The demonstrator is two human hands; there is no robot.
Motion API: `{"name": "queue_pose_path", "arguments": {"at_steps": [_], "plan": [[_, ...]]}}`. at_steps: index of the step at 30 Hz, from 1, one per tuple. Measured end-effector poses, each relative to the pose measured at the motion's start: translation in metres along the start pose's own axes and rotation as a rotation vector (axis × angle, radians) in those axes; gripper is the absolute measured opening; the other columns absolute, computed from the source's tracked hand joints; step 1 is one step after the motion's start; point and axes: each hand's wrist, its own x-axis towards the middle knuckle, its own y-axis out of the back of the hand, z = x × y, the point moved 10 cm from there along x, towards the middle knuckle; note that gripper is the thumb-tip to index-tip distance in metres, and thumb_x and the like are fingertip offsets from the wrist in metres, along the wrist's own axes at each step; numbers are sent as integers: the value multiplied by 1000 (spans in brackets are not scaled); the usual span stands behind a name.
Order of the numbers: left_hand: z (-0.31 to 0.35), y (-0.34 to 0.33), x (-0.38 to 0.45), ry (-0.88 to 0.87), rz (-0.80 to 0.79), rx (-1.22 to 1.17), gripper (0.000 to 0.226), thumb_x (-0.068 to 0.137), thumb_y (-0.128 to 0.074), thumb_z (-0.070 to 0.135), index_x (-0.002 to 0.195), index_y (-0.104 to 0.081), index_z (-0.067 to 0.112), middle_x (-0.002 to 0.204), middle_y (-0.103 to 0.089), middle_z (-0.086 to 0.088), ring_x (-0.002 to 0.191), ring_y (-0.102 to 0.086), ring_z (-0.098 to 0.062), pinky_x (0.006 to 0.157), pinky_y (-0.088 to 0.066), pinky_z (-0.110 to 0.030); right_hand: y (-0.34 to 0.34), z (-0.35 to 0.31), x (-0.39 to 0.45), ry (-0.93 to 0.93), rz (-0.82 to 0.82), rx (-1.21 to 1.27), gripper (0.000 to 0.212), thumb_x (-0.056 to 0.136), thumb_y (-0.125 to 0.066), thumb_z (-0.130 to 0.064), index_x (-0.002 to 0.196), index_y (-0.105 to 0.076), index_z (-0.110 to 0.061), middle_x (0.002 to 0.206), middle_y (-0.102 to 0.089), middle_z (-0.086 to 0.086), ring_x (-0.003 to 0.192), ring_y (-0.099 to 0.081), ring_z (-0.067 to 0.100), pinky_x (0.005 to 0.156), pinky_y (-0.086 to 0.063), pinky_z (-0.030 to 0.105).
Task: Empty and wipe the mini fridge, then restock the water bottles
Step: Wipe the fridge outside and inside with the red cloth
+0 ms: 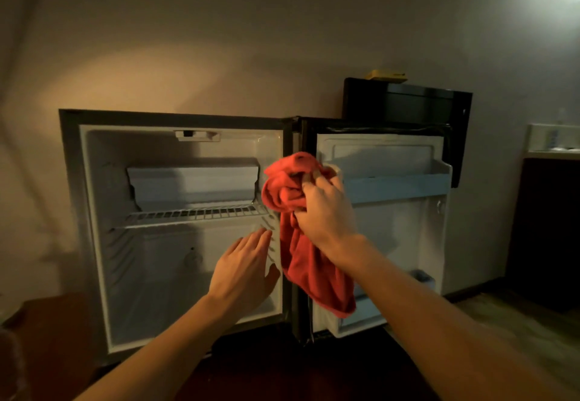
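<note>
Gripping a bunched red cloth [293, 199] in our right hand [326, 212], we hold it up in front of the open mini fridge [94, 212], right at the hinge line between the cabinet and the swung-out door [408, 228]. Our fingers curl tightly round the upper wad of the cloth, and the rest of it hangs down in a long fold past the bottom edge of the door liner. Our left hand [244, 272] is spread flat with fingers straight and close together, palm turned toward the fridge's inner right wall, near the hanging cloth; we cannot tell whether it touches the wall or the cloth.

We see the white interior bare of bottles. A wire shelf [194, 213] spans the cabinet about midway up, and a small white freezer box [193, 182] sits above it against the back. On the door, an upper door shelf [395, 184] runs across, and a lower one is partly hidden behind the cloth. A black appliance [408, 102] stands behind the door's top edge with a yellow object [387, 75] on it; dim light leaves both unclear. No water bottles are in view.
</note>
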Motion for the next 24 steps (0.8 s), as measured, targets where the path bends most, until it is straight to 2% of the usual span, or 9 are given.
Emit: {"name": "queue_pose_path", "arguments": {"at_steps": [2,6,9,14,17,21,24], "plan": [[-2,0,-5,12,-11,-6,69,81,-65,38,142,-48,10,143,-53,-6,126,-55,-23,104,-44,-35,0,1,-8,9,-6,46,42,81,-64,-14,122,-60,-6,127,-58,14,130,-38,37,108,-37,39],[-6,0,-13,23,-38,14,71,89,-57,42,150,-35,14,154,-40,-2,137,-43,-19,113,-32,-31,27,-2,14,40,95,88,62,85,-63,-11,144,-44,-7,149,-43,11,131,-37,33,113,-29,36],[-13,3,-17,28,-41,21,71,91,-55,41,152,-31,14,156,-36,-2,139,-40,-19,114,-29,-31,33,-6,40,44,126,52,66,83,-63,-9,146,-41,-5,153,-37,12,132,-39,36,115,-29,37],[-23,4,-18,55,-52,56,69,86,-62,38,146,-41,12,149,-47,-5,132,-49,-22,109,-37,-33,-7,-1,-2,14,97,78,66,85,-61,-8,147,-39,-7,152,-37,14,133,-35,38,115,-31,43],[-15,3,-19,31,-56,48,65,81,-65,35,139,-48,11,141,-54,-6,123,-56,-25,103,-43,-34,-40,6,-44,-27,-14,120,70,83,-62,-4,149,-37,-8,155,-34,13,136,-33,37,117,-27,40],[2,4,-22,8,-35,21,63,82,-67,35,137,-50,10,138,-56,-7,122,-56,-27,101,-43,-36,-78,17,-101,-51,-157,110,67,83,-67,-14,146,-41,-13,153,-36,6,132,-37,32,110,-39,41],[10,1,-27,5,-47,21,64,86,-63,34,142,-46,9,143,-52,-7,128,-52,-24,106,-39,-35,-113,28,-139,-52,-251,78,76,82,-70,-17,150,-35,-15,156,-32,5,132,-36,32,110,-40,40]]}}
